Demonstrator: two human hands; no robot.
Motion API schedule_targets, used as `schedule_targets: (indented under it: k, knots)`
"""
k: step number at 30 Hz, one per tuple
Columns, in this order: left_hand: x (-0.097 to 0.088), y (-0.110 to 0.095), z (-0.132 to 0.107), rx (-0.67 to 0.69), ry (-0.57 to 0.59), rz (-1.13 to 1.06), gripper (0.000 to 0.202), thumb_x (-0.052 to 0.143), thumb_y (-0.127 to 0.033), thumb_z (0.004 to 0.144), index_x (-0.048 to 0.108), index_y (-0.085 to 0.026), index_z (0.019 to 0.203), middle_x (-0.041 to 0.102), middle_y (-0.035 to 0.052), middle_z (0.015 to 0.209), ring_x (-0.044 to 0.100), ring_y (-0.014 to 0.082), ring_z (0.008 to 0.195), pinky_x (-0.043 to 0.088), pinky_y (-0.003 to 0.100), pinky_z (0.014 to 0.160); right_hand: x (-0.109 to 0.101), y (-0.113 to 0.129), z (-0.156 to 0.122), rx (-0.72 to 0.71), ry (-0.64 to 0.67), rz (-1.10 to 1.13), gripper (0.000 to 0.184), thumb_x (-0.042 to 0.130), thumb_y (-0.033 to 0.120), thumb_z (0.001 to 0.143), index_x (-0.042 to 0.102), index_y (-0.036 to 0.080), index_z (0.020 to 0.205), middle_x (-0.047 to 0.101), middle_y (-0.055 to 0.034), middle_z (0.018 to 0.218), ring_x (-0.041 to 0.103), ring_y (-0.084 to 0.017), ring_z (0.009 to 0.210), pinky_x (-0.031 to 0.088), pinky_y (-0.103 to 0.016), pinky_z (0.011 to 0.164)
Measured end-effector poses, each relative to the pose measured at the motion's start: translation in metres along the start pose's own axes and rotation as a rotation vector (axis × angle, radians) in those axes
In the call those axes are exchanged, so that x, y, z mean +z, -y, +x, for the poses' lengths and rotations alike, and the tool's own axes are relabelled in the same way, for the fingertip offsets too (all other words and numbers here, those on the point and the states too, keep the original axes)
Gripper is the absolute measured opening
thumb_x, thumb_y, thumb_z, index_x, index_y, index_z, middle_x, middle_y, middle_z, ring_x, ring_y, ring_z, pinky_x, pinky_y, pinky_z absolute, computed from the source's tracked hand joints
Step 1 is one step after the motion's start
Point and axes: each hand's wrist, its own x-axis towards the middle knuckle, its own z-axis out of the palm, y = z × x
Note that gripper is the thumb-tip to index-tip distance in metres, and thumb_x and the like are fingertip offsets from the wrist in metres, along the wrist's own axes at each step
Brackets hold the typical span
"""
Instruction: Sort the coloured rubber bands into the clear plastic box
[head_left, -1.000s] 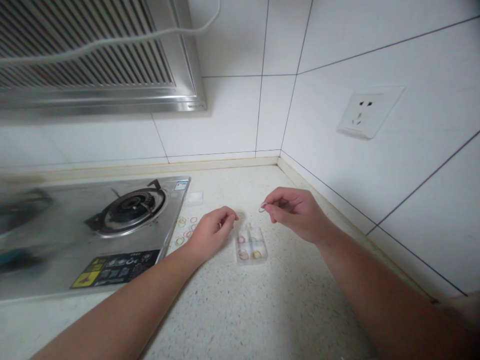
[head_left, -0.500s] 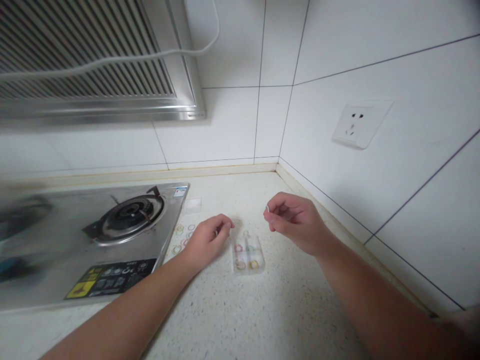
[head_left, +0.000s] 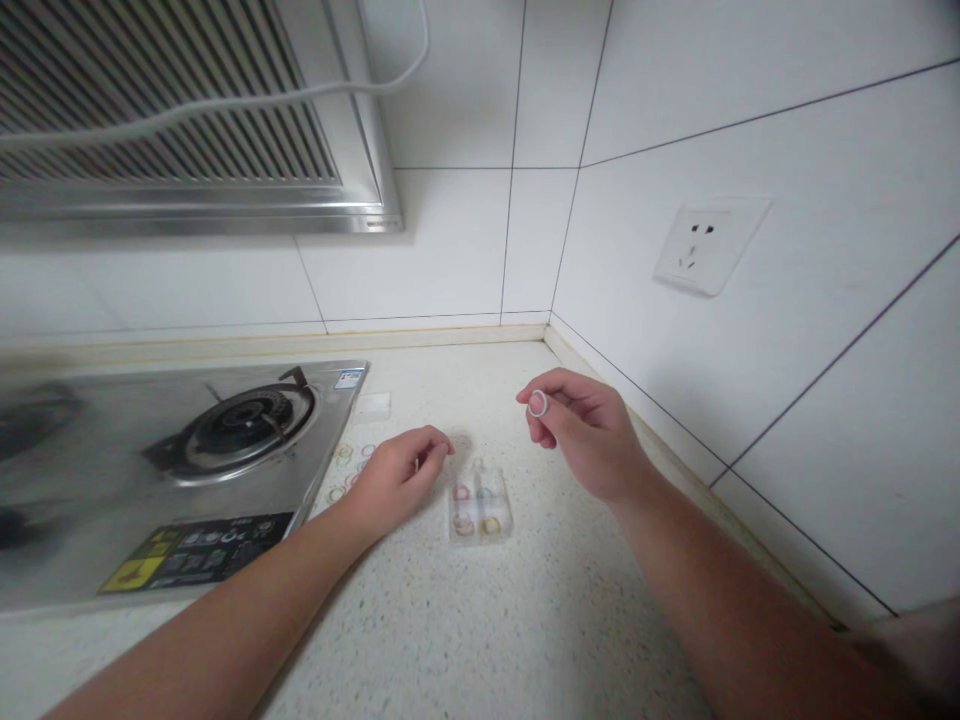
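Pinched between the thumb and fingers of my right hand (head_left: 581,425) is a small pale ring (head_left: 538,403), its round opening facing me, held above the counter. My left hand (head_left: 401,478) rests low over the counter with thumb and forefinger together; whether anything is between them I cannot make out. Between the hands lies a clear plastic compartment box (head_left: 480,537), with a red, a greenish, a brownish and a yellow ring in separate compartments. More coloured rings (head_left: 343,455) lie loose on the counter left of my left hand, which partly hides them.
A gas stove (head_left: 259,420) sits at the left, with a range hood (head_left: 379,205) and a white cable (head_left: 300,95) above it. A small clear lid-like piece (head_left: 373,406) lies beside the stove. Tiled walls meet behind the counter (head_left: 480,630); a socket (head_left: 711,245) is on the right one.
The ring in my right hand has turned from nearly edge-on to facing me, and the fingers have shifted around it. My left hand keeps its pose. The whole view has shifted slightly.
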Motion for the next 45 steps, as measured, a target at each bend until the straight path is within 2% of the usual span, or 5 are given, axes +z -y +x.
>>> schedule_targets:
  k: [7,15,22,34,45]
  knots:
    - [0.0005,-0.0005,0.0006,0.007,-0.001,0.019,0.025,0.047,-0.029,0.099,0.069,-0.018,0.094,0.067,0.0029,0.080,0.059,0.0160,0.072,0.042,0.027,0.068,0.0022,0.0009,-0.0009,0.012,0.028,-0.050,0.021,0.070,0.038,0.091,0.072,0.018,0.089,0.061,0.0024,0.057,0.050,-0.008,0.049,0.040,-0.021,0.046]
    - [0.0011,0.0003,-0.0007,0.012,0.000,0.012,0.023,0.047,-0.027,0.098,0.068,-0.018,0.094,0.067,0.0024,0.079,0.058,0.0156,0.071,0.040,0.027,0.066,0.0030,0.0010,-0.0013,-0.038,0.018,-0.029,0.015,0.069,0.034,0.092,0.070,0.020,0.087,0.060,0.0038,0.057,0.049,-0.007,0.049,0.039,-0.019,0.046]
    - [0.0004,-0.0034,-0.0011,0.021,0.012,0.017,0.024,0.047,-0.027,0.098,0.068,-0.018,0.092,0.067,0.0028,0.078,0.059,0.0159,0.071,0.041,0.027,0.067,0.0064,0.0002,-0.0016,0.017,0.022,-0.049,0.019,0.072,0.035,0.089,0.065,0.019,0.081,0.060,0.0037,0.058,0.049,-0.008,0.049,0.040,-0.020,0.046]
    - [0.0000,-0.0029,-0.0008,0.029,0.014,0.031,0.022,0.049,-0.026,0.096,0.069,-0.018,0.093,0.068,0.0022,0.079,0.059,0.0150,0.071,0.041,0.028,0.068,0.0057,0.0019,-0.0029,-0.017,0.029,0.032,0.014,0.070,0.033,0.092,0.073,0.020,0.087,0.059,0.0041,0.057,0.048,-0.007,0.049,0.038,-0.019,0.045]
    - [0.0004,-0.0020,-0.0014,0.026,0.019,0.038,0.021,0.049,-0.024,0.096,0.069,-0.018,0.093,0.066,0.0009,0.076,0.057,0.0138,0.068,0.039,0.027,0.065,0.0062,0.0011,-0.0029,0.008,0.051,0.004,0.016,0.070,0.035,0.092,0.074,0.020,0.089,0.059,0.0038,0.057,0.048,-0.006,0.049,0.038,-0.019,0.046]
